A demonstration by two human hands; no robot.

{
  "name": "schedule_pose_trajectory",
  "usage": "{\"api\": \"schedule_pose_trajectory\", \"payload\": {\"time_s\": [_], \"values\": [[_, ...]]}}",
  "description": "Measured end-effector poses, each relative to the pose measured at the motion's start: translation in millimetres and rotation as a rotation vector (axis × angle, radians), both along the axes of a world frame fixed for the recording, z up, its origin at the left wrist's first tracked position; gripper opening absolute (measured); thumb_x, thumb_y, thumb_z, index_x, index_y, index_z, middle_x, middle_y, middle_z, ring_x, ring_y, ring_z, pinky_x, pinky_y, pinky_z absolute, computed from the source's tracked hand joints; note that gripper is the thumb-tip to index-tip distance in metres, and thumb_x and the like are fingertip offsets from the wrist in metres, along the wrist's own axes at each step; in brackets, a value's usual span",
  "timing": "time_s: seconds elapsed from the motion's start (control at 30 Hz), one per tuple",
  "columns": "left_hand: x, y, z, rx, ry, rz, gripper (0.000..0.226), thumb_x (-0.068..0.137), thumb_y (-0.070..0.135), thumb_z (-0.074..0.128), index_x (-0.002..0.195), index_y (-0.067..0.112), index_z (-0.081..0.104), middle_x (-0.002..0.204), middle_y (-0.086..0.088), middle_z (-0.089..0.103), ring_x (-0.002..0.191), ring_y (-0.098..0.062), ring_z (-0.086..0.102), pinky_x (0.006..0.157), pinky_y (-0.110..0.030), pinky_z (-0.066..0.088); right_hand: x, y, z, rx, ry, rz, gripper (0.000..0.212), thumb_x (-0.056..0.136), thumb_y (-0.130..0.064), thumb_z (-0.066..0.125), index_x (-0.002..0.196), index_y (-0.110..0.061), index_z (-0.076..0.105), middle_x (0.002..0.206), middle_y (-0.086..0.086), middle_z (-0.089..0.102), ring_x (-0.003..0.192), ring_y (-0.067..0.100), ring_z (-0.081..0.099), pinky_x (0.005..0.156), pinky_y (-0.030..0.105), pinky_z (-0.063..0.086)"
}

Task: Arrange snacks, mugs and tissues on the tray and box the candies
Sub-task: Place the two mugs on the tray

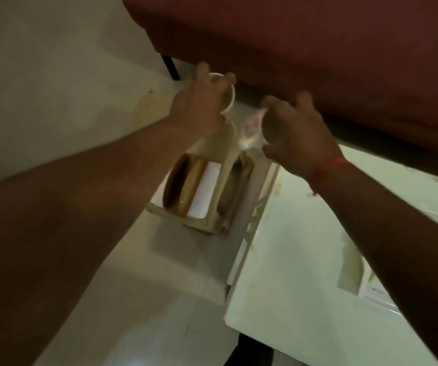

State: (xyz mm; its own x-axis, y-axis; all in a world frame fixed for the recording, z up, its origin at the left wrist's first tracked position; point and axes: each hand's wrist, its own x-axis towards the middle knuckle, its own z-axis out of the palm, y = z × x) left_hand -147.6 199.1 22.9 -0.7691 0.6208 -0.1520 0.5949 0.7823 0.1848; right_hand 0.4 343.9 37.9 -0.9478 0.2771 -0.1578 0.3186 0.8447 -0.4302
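The view is blurred by motion. My left hand (199,101) is closed around a white mug (230,97), held above the floor. Just to its right, my right hand (299,136) grips a clear, crinkled packet (249,133) with pale contents; I cannot tell what is in it. Both hands hover over a beige tray (207,225) with an upright middle handle (225,165). In the tray's left half lie two brown oblong snacks (183,186) beside a white sheet (207,186). Its right half is dim and partly hidden.
A white table (305,273) with smudges fills the lower right, its edge next to the tray. A dark red sofa (291,43) with a black leg (170,67) spans the top. The tray stands on pale floor (133,286).
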Motion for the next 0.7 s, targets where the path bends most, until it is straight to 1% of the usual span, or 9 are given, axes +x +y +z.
{"api": "schedule_pose_trajectory", "payload": {"time_s": [0.07,0.13,0.2,0.3,0.37,0.43,0.47,0.57,0.7], "values": [[35,40,6,0.021,0.000,-0.107,0.075,0.075,0.026,0.076,0.138,0.036,0.038,0.138,-0.014,0.033,0.114,-0.039,0.049,0.088,-0.049,0.053,64,25,4,-0.040,-0.038,-0.144,0.081,0.072,-0.023,0.084,0.140,-0.032,0.041,0.139,0.013,0.038,0.113,0.039,0.056,0.096,0.044,0.052],[79,84,10,0.039,-0.015,-0.200,0.076,0.074,0.023,0.076,0.138,0.037,0.037,0.137,-0.012,0.033,0.113,-0.036,0.049,0.085,-0.045,0.053,130,51,4,-0.081,-0.129,-0.285,0.080,0.071,-0.023,0.085,0.139,-0.032,0.043,0.137,0.014,0.038,0.114,0.041,0.054,0.095,0.047,0.052],[126,125,10,0.060,-0.044,-0.276,0.078,0.075,0.024,0.077,0.139,0.037,0.035,0.140,-0.011,0.032,0.117,-0.034,0.047,0.086,-0.043,0.052,187,71,-2,-0.080,-0.205,-0.368,0.080,0.070,-0.024,0.085,0.139,-0.032,0.044,0.133,0.013,0.039,0.112,0.043,0.054,0.093,0.050,0.054],[203,185,5,0.071,-0.125,-0.397,0.082,0.074,0.023,0.079,0.142,0.035,0.034,0.144,-0.012,0.030,0.122,-0.034,0.045,0.086,-0.041,0.053,262,103,-12,-0.055,-0.266,-0.474,0.081,0.067,-0.023,0.085,0.139,-0.028,0.047,0.126,0.014,0.044,0.106,0.044,0.057,0.086,0.049,0.055],[248,217,0,0.051,-0.159,-0.466,0.082,0.074,0.020,0.079,0.142,0.034,0.035,0.144,-0.013,0.030,0.122,-0.036,0.045,0.083,-0.040,0.054,300,120,-18,-0.054,-0.241,-0.505,0.079,0.064,-0.017,0.085,0.136,-0.022,0.053,0.121,0.017,0.049,0.101,0.047,0.058,0.083,0.051,0.055],[292,246,-6,0.022,-0.183,-0.526,0.079,0.075,0.015,0.076,0.140,0.034,0.036,0.141,-0.012,0.031,0.116,-0.035,0.047,0.076,-0.039,0.052,334,135,-21,-0.064,-0.190,-0.530,0.072,0.059,-0.006,0.084,0.126,-0.010,0.061,0.113,0.020,0.057,0.098,0.049,0.058,0.081,0.055,0.054],[313,259,-9,0.003,-0.194,-0.555,0.078,0.075,0.013,0.075,0.140,0.035,0.036,0.140,-0.012,0.031,0.114,-0.034,0.046,0.073,-0.038,0.050,349,144,-23,-0.057,-0.176,-0.536,0.070,0.058,-0.004,0.084,0.124,-0.008,0.063,0.112,0.020,0.060,0.098,0.049,0.058,0.082,0.053,0.053],[365,289,-23,-0.086,-0.194,-0.623,0.079,0.077,0.014,0.076,0.141,0.035,0.035,0.138,-0.012,0.032,0.113,-0.033,0.046,0.075,-0.038,0.050,385,168,-36,-0.032,-0.267,-0.545,0.072,0.065,-0.018,0.079,0.134,-0.021,0.054,0.122,0.013,0.053,0.100,0.042,0.054,0.087,0.044,0.047],[407,320,-42,-0.170,-0.164,-0.660,0.075,0.081,0.024,0.075,0.142,0.036,0.034,0.138,-0.011,0.033,0.116,-0.034,0.046,0.081,-0.042,0.052,410,193,-71,0.034,-0.380,-0.449,0.067,0.067,-0.036,0.061,0.131,-0.030,0.040,0.121,0.007,0.058,0.100,0.038,0.051,0.084,0.045,0.047]]}}
